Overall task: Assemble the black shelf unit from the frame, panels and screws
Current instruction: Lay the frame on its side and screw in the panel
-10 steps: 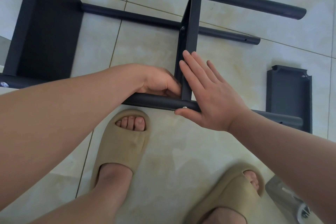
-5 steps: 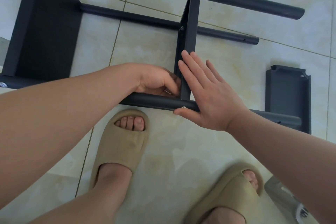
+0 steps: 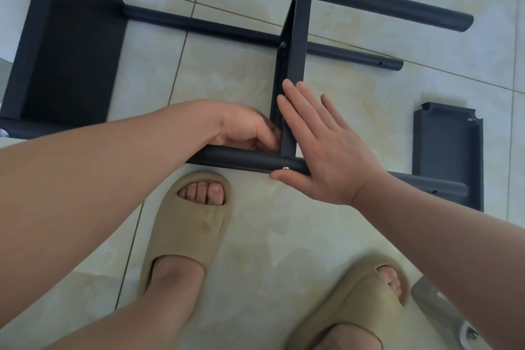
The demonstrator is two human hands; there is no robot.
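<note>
Head camera view, looking straight down: I see the black shelf frame (image 3: 369, 0) lying on its side on a pale tiled floor (image 3: 355, 236), just beyond the person's feet in tan slide sandals (image 3: 184, 230). One wide panel (image 3: 71, 45) is fitted at the frame's left end. A narrow middle panel (image 3: 295, 65) stands on edge between the far tube and the near tube (image 3: 241, 160). My right hand (image 3: 324, 150) is spread flat, fingers straight and together, pressed against the right face of the middle panel, with the thumb lying along the near tube. A silver screw (image 3: 285, 168) sits in that tube just above the thumb tip. My left hand (image 3: 247, 129) is on the other side of the same corner, resting on the near tube with its fingers curled against the panel's left edge; I cannot tell whether they pinch anything. A loose panel (image 3: 449, 150) lies flat on the floor to the right, under the end of the near tube.
</note>
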